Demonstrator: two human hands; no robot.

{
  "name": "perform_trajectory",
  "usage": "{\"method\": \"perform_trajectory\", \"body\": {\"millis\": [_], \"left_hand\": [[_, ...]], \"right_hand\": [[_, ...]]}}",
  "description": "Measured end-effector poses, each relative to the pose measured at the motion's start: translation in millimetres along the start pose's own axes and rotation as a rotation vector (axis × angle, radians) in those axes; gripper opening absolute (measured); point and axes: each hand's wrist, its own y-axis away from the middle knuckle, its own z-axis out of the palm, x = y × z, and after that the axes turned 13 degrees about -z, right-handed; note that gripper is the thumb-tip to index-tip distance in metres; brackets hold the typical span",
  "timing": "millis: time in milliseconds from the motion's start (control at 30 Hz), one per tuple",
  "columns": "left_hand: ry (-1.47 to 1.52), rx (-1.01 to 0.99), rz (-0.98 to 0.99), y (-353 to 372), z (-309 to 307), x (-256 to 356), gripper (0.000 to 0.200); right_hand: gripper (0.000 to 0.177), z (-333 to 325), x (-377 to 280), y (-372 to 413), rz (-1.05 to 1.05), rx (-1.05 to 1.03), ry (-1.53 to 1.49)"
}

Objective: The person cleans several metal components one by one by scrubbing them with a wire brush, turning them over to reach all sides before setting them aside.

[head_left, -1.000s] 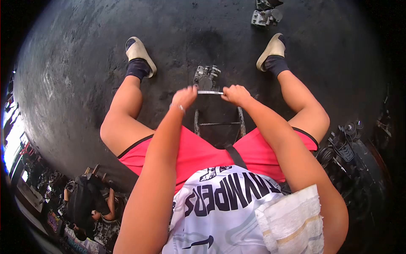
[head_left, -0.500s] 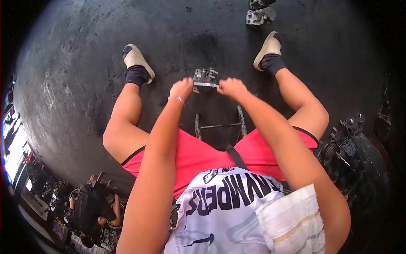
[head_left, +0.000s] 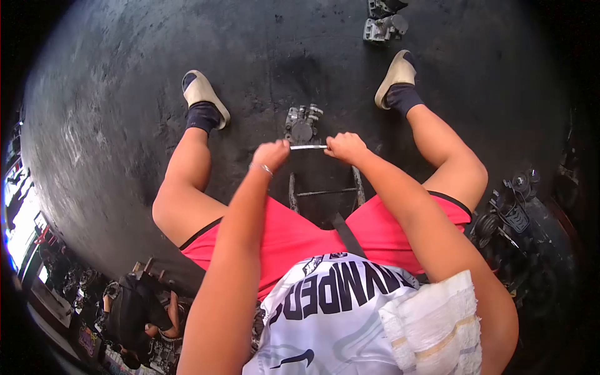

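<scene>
My left hand (head_left: 272,155) and my right hand (head_left: 347,147) are both closed, each wrapped round one end of a thin, flat silvery metal bar (head_left: 307,147). The bar runs level between the two fists; its ends are hidden in my fingers. Just beyond it on the dark floor lies a grey cast-metal machine part (head_left: 302,129), with a round face toward me and several short stubs on its far side. A bracelet (head_left: 267,169) circles my left wrist.
Two more metal parts (head_left: 384,28) lie on the floor at the far right. A low metal-framed stool (head_left: 325,193) is under me. Metal parts crowd a dark surface (head_left: 512,206) at right. Another person (head_left: 134,312) bends over machinery at lower left.
Both hands have drawn the bar back toward my body, off the cast-metal part. The part's round face now shows, where the bar crossed in front of it before.
</scene>
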Motion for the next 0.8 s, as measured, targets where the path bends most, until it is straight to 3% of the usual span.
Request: {"method": "perform_trajectory", "body": {"millis": [67, 133, 200, 300, 367, 400, 467, 500, 567, 600, 633, 700, 800], "left_hand": [[-0.014, 0.052, -0.052, -18, -9, -21, 0.010], [0.050, -0.112, -0.066, -29, -28, -24, 0.012], [0.093, -0.126, -0.058, -47, -46, -27, 0.013], [0.530, 0.385, -0.221, -43, -81, -20, 0.032], [0.936, 0.698, -0.597, -57, -65, -15, 0.046], [0.939, 0.689, -0.619, -59, -50, -15, 0.046], [1.271, 0.271, -1.102, -53, 0, -8, 0.054], [1.288, 0.200, -1.209, -48, 35, 4, 0.058], [2.101, -0.219, -1.410, -26, 47, 32, 0.047], [2.313, -0.248, -1.567, -22, 38, 48, 0.048], [2.536, -0.154, -1.449, -18, 45, 62, 0.055], [3.038, -0.034, -1.401, -17, 43, 76, 0.066], [3.153, 0.100, -1.267, -12, 25, 79, 0.084]], "right_hand": [[0.034, -4, -5, -15, 0.040, 0.029, -0.021], [0.035, -7, -7, -13, 0.080, 0.073, -0.164], [0.035, -23, 5, -13, 0.078, 0.114, -0.169], [0.042, -48, 6, -2, 0.194, 0.292, -0.206], [0.043, -52, 17, -10, 0.209, 0.484, -0.355], [0.042, -51, 23, -13, 0.189, 0.507, -0.373], [0.039, -45, 24, -6, 0.136, 0.467, -0.367], [0.039, -41, 19, -4, 0.127, 0.450, -0.366], [0.039, -26, 1, 10, 0.053, 0.217, -0.190], [0.038, -13, -6, 14, -0.001, 0.151, -0.179], [0.038, -8, -17, 17, 0.000, 0.077, -0.109], [0.040, -2, -29, 11, 0.076, 0.084, -0.152], [0.041, -3, -35, -9, 0.154, 0.219, -0.160]]}}
